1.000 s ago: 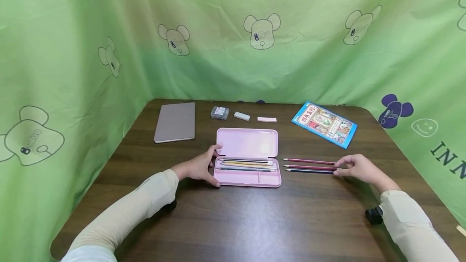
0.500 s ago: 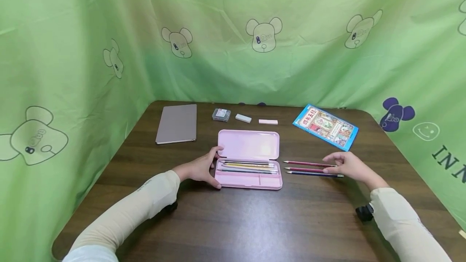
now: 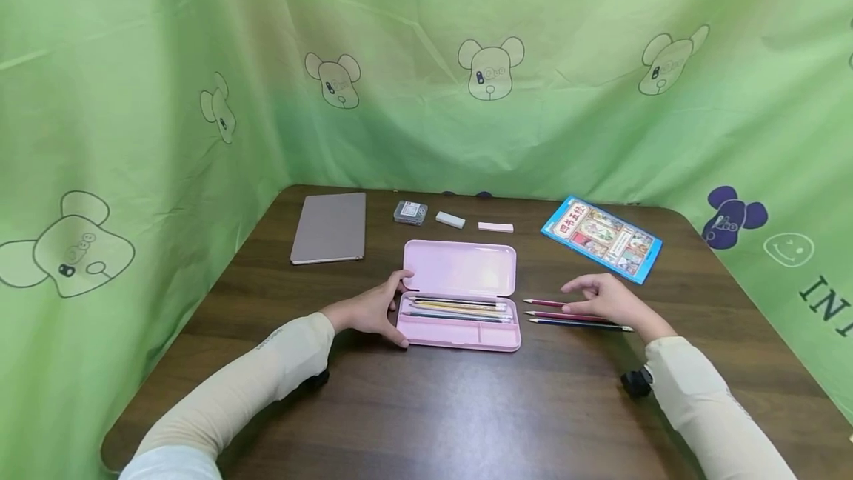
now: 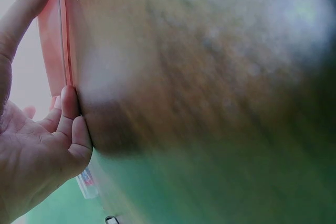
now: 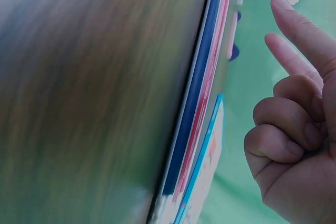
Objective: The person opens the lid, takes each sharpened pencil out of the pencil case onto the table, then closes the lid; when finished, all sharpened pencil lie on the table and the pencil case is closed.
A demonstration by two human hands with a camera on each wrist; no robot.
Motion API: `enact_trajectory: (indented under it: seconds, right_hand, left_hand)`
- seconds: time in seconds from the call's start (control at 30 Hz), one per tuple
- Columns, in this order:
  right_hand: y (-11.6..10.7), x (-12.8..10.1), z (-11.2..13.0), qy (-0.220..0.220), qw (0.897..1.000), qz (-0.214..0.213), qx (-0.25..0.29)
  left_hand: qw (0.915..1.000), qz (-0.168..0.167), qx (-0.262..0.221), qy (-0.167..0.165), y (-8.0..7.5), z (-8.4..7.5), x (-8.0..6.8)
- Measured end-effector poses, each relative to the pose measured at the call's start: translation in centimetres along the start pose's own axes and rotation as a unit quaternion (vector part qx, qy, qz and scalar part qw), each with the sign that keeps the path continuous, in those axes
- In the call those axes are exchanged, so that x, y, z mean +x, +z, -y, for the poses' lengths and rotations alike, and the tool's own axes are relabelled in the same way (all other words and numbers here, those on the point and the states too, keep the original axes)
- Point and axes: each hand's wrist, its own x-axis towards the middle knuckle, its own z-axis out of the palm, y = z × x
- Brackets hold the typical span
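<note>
Surface: dark wood table (image 3: 466,406), green curtain behind.
Case: pink pencil case (image 3: 460,302), frame centre, braced by left hand (image 3: 366,311), fingers curled on its edge.
Pencils: loose pencils (image 3: 573,315), right of case, long axis left-right.
Grip: right hand (image 3: 603,298) hovers over them, partly curled, nothing held.

The green fabric curtain (image 3: 766,132) hung beyond and to the right of the right hand (image 3: 603,298) carries large dark capitals at the frame's right edge, of which only "IN" can be read before the picture cuts them off. The thin blue-bordered picture book (image 3: 602,238), lying on the table just beyond the right hand, has a red title panel with four Chinese characters, too small to read with certainty.
</note>
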Motion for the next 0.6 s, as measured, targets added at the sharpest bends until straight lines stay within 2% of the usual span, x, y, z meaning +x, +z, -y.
enact_trajectory:
  seconds: [0.6]
  right_hand:
    - [2.5, 2.9, 3.5, -0.020, 0.999, 0.033, 0.020]
  left_hand:
    - [1.0000, 0.003, 0.001, -0.007, 0.0, 0.1, 0.0]
